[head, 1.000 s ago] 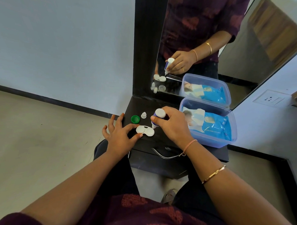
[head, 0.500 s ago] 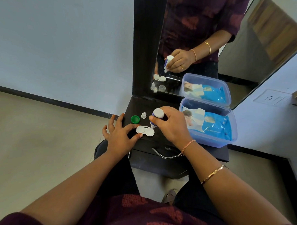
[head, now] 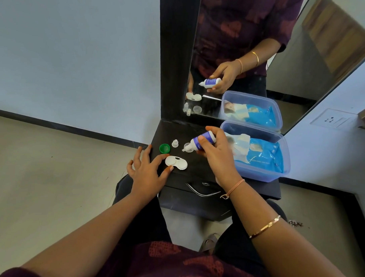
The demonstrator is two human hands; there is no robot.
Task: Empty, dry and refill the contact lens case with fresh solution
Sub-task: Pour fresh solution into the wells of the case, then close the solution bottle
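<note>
Key relation: case (head: 176, 163) lay on the tabletop (head: 199, 177), just on the near side of the bottle (head: 202, 142) nozzle, and probably below it; height gap not readable from this angle. Case long axis ran roughly left-right, right end slightly nearer the person. Bottle long axis was close to horizontal, nozzle pointing left and a touch down, tip beyond the right well and not over it. Judgement: the next move needs the tip brought toward the person and tipped steeper before any squeeze.

Nearest hand to the case: left hand (head: 145, 172). Its fingers were spread and straight, with index and thumb tips touching the case's left end, one on each side. It was bracing the case, not wrapped round it. The other fingers were off the case, out near the tabletop's left edge.

Right hand (head: 215, 151) was wrapped round the bottle body, thumb on the near side, fingers over the top. Firm grip, nothing else held.

Both wells were uncapped. Green cap (head: 164, 148) and a small clear cap (head: 174, 143) sat just beyond the case, apart from it. A second clear cap (head: 187, 147) sat partly hidden behind the nozzle.

Can't tell whether the wells held any fluid. Judgement: refill step, fill incomplete or paused.

Risk: drops landing between the wells or on the tabletop if squeezed from this position.

Box (head: 261, 173) with a blue pack sat right of the right hand, clear of the work.
</note>
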